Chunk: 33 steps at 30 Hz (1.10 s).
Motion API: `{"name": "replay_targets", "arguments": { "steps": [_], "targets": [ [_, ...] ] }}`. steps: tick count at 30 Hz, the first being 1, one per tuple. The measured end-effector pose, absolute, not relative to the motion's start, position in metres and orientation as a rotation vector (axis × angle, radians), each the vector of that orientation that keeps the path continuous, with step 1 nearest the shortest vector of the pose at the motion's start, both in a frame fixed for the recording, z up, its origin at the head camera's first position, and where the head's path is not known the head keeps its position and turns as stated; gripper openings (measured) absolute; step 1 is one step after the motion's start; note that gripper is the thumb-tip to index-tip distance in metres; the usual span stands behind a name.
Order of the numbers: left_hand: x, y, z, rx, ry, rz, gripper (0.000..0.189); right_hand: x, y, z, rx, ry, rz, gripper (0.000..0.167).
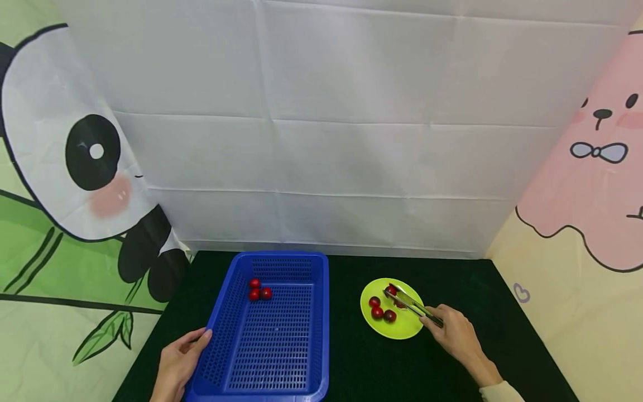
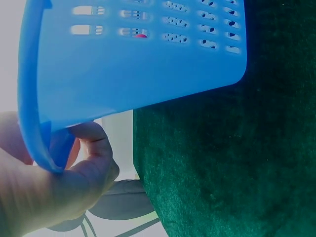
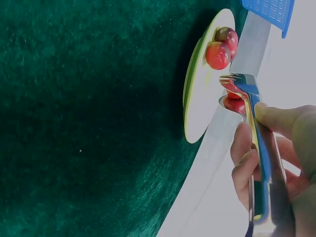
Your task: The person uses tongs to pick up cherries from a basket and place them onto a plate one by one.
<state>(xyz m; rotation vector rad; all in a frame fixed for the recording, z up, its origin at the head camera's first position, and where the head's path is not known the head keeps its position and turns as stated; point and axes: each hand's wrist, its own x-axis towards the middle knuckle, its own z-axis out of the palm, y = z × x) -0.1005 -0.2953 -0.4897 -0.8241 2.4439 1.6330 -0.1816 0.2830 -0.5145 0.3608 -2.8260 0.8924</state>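
My left hand (image 1: 179,359) grips the left rim of a blue perforated plastic basket (image 1: 323,324), thumb and fingers about the edge in the left wrist view. Three small round red fruits (image 1: 255,283) lie together toward the basket's far left. My right hand (image 1: 456,333) holds metal serving tongs (image 3: 264,163), with one fork-shaped end and one spoon-shaped end. The ends reach over a yellow-green plate (image 1: 397,330). Between them sits a red fruit (image 3: 234,104), partly covered by the tines. Several other red fruits (image 1: 377,312) rest on the plate.
Dark green cloth (image 1: 351,357) covers the table, with a strip of it between basket and plate. A white fabric sheet (image 1: 346,156) hangs behind the far edge. Printed cloths with a panda (image 1: 55,167) and a pink figure (image 1: 567,190) flank the table.
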Motion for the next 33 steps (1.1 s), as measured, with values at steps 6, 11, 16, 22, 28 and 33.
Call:
{"name": "replay_targets", "arguments": {
  "steps": [6, 11, 16, 22, 28, 33],
  "targets": [
    [-0.101, -0.294, -0.488, -0.827, 2.452, 1.637, 0.08, -0.189, 0.286, -0.513, 0.41, -2.863, 0.889, 0.03],
    [-0.102, -0.292, -0.488, -0.819, 2.471, 1.63, 0.077, -0.194, 0.287, -0.51, 0.445, -2.894, 0.893, 0.029],
    [-0.102, -0.293, -0.488, -0.809, 2.487, 1.631, 0.075, -0.198, 0.287, -0.508, 0.458, -2.932, 0.886, 0.027],
    [-0.102, -0.294, -0.488, -0.806, 2.488, 1.628, 0.076, -0.201, 0.288, -0.505, 0.479, -2.951, 0.884, 0.026],
    [-0.101, -0.295, -0.488, -0.814, 2.48, 1.628, 0.077, -0.205, 0.288, -0.503, 0.484, -2.981, 0.889, 0.026],
    [-0.1, -0.294, -0.489, -0.822, 2.464, 1.651, 0.076, -0.207, 0.289, -0.502, 0.489, -2.988, 0.891, 0.027]
  ]
}}
